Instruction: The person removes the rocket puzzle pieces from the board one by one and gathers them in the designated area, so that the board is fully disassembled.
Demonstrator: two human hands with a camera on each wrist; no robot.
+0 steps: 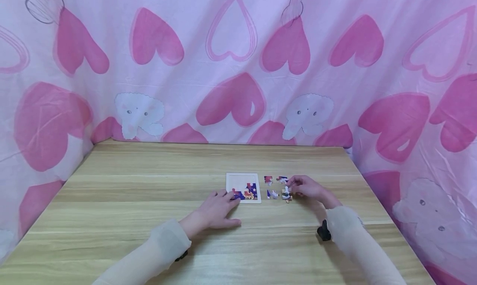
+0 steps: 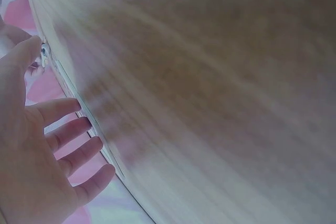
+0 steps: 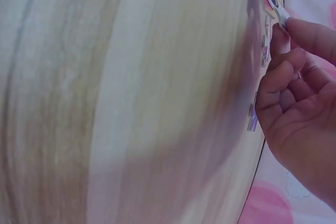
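Observation:
A white-framed jigsaw tray (image 1: 242,174) lies on the table, with joined dark blue, red and orange pieces (image 1: 249,194) along its lower and right sides. My left hand (image 1: 216,210) is at the tray's lower left corner, fingers straight and spread, fingertips over the frame; the left wrist view shows them at the tray's edge. Right of the tray, my right hand (image 1: 307,187) pinches a mostly white jigsaw piece (image 3: 274,2) between thumb and index finger, its other fingers curled. The held piece is tilted up and partly overlaps another piece behind it in the right wrist view.
Other loose jigsaw pieces lie between the tray and my right hand: a red one (image 1: 268,180), a blue and white one (image 1: 282,179) and a white and purple one (image 1: 272,194). The wooden table (image 1: 149,169) meets a pink heart-print curtain (image 1: 186,86) at its back and sides.

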